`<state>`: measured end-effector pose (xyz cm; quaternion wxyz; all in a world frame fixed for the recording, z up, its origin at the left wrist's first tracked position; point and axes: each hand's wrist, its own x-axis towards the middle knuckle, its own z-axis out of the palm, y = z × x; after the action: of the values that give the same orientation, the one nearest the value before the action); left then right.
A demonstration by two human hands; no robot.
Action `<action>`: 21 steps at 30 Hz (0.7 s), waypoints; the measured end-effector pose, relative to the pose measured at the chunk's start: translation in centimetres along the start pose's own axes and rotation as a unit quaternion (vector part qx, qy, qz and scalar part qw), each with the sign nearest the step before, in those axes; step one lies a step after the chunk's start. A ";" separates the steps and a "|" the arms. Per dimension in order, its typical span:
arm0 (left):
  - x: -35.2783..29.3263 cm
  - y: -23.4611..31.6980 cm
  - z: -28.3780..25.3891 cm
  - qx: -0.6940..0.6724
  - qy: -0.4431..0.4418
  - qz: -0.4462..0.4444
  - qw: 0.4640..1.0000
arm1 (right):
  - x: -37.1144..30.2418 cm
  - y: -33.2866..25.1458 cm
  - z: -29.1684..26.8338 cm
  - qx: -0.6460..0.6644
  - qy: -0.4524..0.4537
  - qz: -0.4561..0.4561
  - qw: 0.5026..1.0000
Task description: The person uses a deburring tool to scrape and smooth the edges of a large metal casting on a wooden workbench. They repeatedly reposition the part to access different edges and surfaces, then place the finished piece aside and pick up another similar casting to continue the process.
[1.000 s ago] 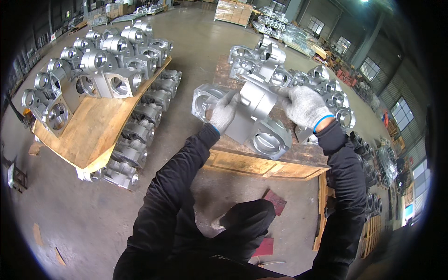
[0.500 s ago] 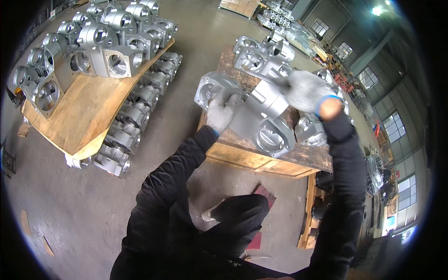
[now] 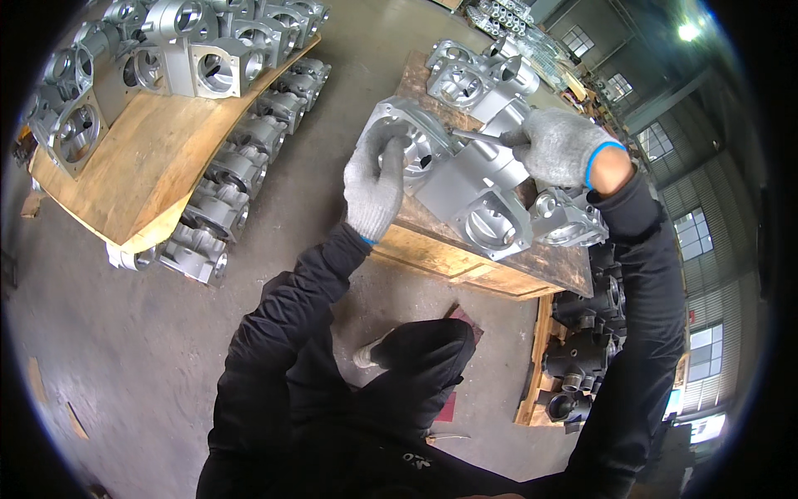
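A silver metal casting [image 3: 445,193] with round openings and square flanges lies on the wooden workbench in front of me. My left hand [image 3: 374,183], in a grey knit glove, grips its left flange, with the fingers reaching into the round opening. My right hand [image 3: 565,150], also gloved and with a blue cuff edge, is closed around a slim grey metal rod-like tool [image 3: 478,136]. The rod's tip points left, at the upper edge of the casting near the left flange. Whether the tip touches the metal I cannot tell. The glove hides the tool's other end.
More silver castings [image 3: 461,83] stand behind on the workbench [image 3: 416,79], another [image 3: 569,220] at its right. To the left, a wooden board [image 3: 150,158] carries several castings, with more stacked underneath. Dark castings [image 3: 578,358] sit on a pallet [image 3: 536,366] at lower right.
My left hand has moved left and taken hold farther out on the flange, and the casting appears turned. My right hand has shifted slightly right with the rod. The whole view has tilted a little.
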<state>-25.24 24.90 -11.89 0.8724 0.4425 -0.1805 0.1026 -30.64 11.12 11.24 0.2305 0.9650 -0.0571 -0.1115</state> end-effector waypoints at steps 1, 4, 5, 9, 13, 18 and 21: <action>0.0 0.4 0.0 0.080 0.005 0.026 0.996 | 0.0 -0.2 0.3 -0.033 0.003 -0.022 0.999; 0.3 1.7 0.6 0.158 -0.030 0.092 0.983 | -0.1 -1.4 2.2 -0.069 0.142 -0.141 0.977; 0.6 2.1 0.8 0.107 -0.038 0.087 0.990 | -0.2 -2.0 3.1 -0.110 0.218 -0.163 0.956; 1.4 4.0 1.9 0.069 0.033 0.129 0.989 | 0.3 -4.2 6.2 -0.187 0.140 -0.056 0.971; 3.0 5.1 3.1 0.181 0.035 0.237 0.954 | -0.7 -4.1 7.6 -0.082 0.175 -0.071 0.978; 4.2 2.8 5.1 0.128 0.052 0.208 0.968 | -6.8 1.9 5.9 0.006 0.261 -0.041 0.964; 5.1 0.0 8.6 0.205 -0.029 0.054 0.977 | -7.3 6.3 4.7 0.099 0.270 0.028 0.957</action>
<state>-22.55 18.03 -5.17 0.7508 0.6042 -0.2043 0.1715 -39.18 4.71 11.42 0.1439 0.9751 -0.0302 0.1658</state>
